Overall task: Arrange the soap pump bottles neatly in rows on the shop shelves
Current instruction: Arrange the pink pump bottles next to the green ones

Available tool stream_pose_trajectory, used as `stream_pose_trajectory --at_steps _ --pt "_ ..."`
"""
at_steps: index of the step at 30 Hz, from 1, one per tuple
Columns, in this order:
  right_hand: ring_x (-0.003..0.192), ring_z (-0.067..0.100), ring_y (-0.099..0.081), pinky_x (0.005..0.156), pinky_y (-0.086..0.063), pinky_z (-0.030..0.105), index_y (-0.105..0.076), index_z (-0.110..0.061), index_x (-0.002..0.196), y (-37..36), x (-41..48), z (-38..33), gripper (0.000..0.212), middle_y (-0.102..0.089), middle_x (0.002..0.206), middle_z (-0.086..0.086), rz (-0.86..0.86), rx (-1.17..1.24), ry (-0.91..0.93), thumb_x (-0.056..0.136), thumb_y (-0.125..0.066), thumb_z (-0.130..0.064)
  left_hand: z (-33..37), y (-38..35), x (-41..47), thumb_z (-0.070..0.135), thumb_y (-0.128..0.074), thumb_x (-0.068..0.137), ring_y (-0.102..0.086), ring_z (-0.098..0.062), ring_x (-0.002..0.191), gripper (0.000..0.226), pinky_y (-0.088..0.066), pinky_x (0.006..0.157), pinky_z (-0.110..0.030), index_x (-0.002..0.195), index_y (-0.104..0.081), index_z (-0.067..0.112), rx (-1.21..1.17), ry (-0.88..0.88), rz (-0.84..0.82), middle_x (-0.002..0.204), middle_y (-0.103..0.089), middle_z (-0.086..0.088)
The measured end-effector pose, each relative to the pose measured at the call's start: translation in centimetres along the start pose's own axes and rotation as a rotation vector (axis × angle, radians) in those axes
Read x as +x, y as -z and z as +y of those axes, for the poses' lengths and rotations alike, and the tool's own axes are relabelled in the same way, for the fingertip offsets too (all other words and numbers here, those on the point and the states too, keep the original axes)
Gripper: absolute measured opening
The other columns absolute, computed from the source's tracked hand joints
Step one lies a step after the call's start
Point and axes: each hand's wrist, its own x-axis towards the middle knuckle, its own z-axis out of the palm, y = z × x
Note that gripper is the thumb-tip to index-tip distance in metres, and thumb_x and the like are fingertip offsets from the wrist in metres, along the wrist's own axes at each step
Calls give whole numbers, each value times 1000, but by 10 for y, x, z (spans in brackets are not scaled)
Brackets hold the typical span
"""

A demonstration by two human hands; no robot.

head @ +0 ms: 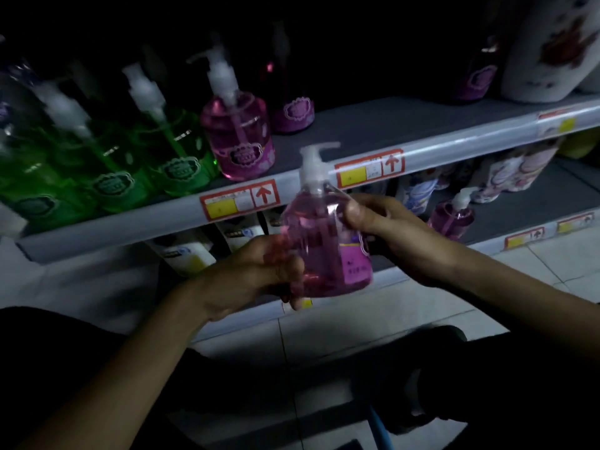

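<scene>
Right now I hold one pink pump bottle (326, 241) in front of the shelf edge, upright with a slight tilt, clear plastic filled most of the way with pink liquid, white pump spout pointing right, purple label turned to the right side. On the upper shelf (373, 128) stand green pump bottles (181, 157) in a row at the left, filled with green liquid, then one pink bottle (238, 138) just beside them at the shelf front, and a darker purple-labelled bottle (293, 108) behind it. The shelf board to the right of these is bare. The rail (454, 151) carries red-framed price tags with arrows (240, 199). On the lower shelf a small pink pump bottle (453, 217) stands to the right of my hands, with white patterned packs (519, 170) behind it and white containers (185, 254) at the left, partly hidden by the rail. My left hand (256, 274) cups the bottle's base and lower side, fingers curled under it. My right hand (389, 232) presses the shoulder from the right, thumb against the plastic. Both grips are closed on the bottle. Dim light, some blur.
</scene>
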Motion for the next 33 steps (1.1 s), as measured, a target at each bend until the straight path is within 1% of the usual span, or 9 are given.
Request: stream_pose_trajectory --at_steps 2,8,11,14,19,21,24,30,33 --pt "122 51 -49 105 -36 62 -59 3 119 1 8 -8 82 -53 129 33 -19 128 41 69 -72 -60 1 7 -1 49 -90 51 -64 -22 77 105 -51 60 -29 133 -44 4 -205 -64 54 100 -59 -16" --pt "107 26 -63 95 -50 35 -63 -3 118 18 26 -34 63 -66 118 15 -182 168 109 69 -79 -39 40 -13 -3 47 -91 46 -63 -12 60 66 -46 47 -19 98 -69 15 -489 -336 102 77 -69 -4" --pt "108 22 -66 93 -52 33 -61 -12 119 17 29 -46 57 -70 116 8 -127 -68 158 68 -84 -20 53 -16 7 49 -79 67 -62 -6 68 58 -46 53 -18 115 -63 21 -296 -438 212 89 -70 3" --pt "98 19 -71 84 -55 29 -63 -12 111 15 36 -56 54 -74 106 6 31 -137 234 62 -85 -11 69 -25 12 26 -58 90 -65 -11 70 37 -48 53 -21 126 -57 18 -80 -498 332 97 -71 0" --pt "94 -2 -65 85 -53 21 -49 -24 116 16 67 -63 82 -67 103 -14 490 -365 285 47 -93 -36 90 -16 21 3 -61 87 -60 -15 76 46 -49 63 -16 126 -56 26 749 -733 1103 125 -47 2" --pt "90 -8 -61 78 -49 10 -45 -32 110 13 80 -63 77 -61 98 -21 575 -448 309 50 -92 -35 90 -7 26 7 -65 85 -47 -4 83 59 -39 66 -5 137 -47 28 950 -615 1134 141 -33 -8" --pt "91 -3 -62 77 -49 9 -49 -28 109 11 102 -57 74 -62 101 -17 628 -473 344 49 -92 -37 89 1 30 18 -65 89 -34 -3 90 66 -40 69 -12 144 -35 37 1008 -453 1092 155 -14 -11" --pt "103 8 -54 75 -39 0 -47 -14 128 -1 127 -48 95 -54 120 -2 638 -552 375 48 -92 -40 94 2 34 18 -60 91 -39 -2 84 58 -37 57 -8 142 -39 36 982 -465 1112 155 -15 -9" --pt "107 12 -54 84 -45 13 -48 -16 127 -6 133 -41 96 -54 119 -1 653 -590 339 47 -90 -47 92 3 34 19 -60 91 -45 -6 75 57 -38 53 -10 141 -39 37 1003 -475 1117 154 -17 -9"
